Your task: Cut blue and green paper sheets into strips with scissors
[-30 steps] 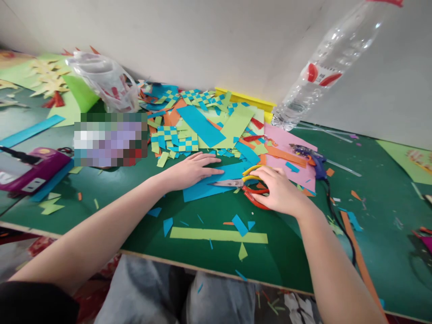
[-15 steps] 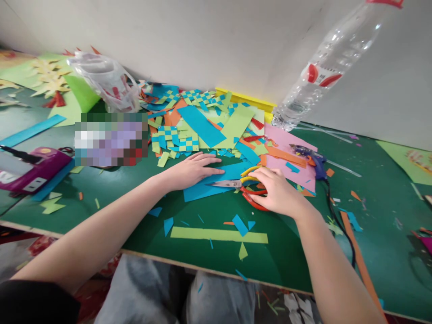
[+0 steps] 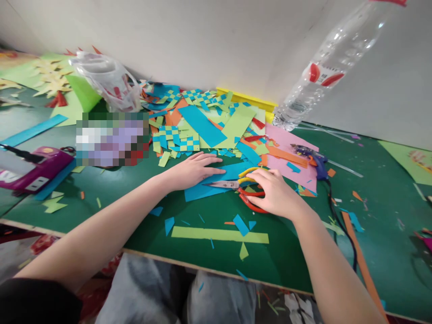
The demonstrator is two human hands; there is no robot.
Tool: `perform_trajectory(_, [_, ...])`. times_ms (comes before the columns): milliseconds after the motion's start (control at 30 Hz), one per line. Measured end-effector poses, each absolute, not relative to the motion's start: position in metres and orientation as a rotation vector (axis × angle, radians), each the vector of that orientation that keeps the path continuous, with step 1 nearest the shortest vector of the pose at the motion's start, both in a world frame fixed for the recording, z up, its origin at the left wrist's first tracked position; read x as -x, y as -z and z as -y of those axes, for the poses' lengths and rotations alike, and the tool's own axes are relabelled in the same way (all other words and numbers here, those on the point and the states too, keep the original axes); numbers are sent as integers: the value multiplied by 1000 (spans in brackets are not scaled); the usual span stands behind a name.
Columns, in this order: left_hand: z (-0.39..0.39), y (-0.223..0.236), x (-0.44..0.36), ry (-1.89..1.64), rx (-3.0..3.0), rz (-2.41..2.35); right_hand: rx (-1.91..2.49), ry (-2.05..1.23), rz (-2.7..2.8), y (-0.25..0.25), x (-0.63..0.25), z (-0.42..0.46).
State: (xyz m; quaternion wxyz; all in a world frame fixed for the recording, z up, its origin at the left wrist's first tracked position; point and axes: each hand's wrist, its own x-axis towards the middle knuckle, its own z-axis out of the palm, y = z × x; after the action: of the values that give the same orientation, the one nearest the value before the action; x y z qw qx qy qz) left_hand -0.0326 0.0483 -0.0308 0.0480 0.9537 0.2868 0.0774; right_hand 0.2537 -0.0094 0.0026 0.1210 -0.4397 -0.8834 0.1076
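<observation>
My left hand (image 3: pixel 195 170) lies flat with fingers stretched over a blue paper strip (image 3: pixel 197 192) on the green table. My right hand (image 3: pixel 276 191) grips a pair of scissors (image 3: pixel 248 184) by its yellow and red handles. The blades point left across the blue strip and look closed or nearly so; the tip is close to my left hand. Nearer to me, a long light green paper strip (image 3: pixel 219 235) lies beside small blue, green and orange scraps.
Behind my hands is a heap of woven blue-and-green paper pieces (image 3: pixel 184 137). A glue gun (image 3: pixel 317 164) rests on pink paper at right, its cord running forward. A plastic bottle (image 3: pixel 320 74) leans at the wall. A purple power strip (image 3: pixel 40 168) and bagged cup (image 3: pixel 108 83) stand left.
My right hand and the scissors have shifted slightly left along the blue strip. My left hand stays in place on the paper.
</observation>
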Motion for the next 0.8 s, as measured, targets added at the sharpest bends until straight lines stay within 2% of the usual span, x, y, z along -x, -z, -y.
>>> perform_trajectory(800, [-36,31,15,-347,-2863,-963,1259,-362,2596,-8,-257,10])
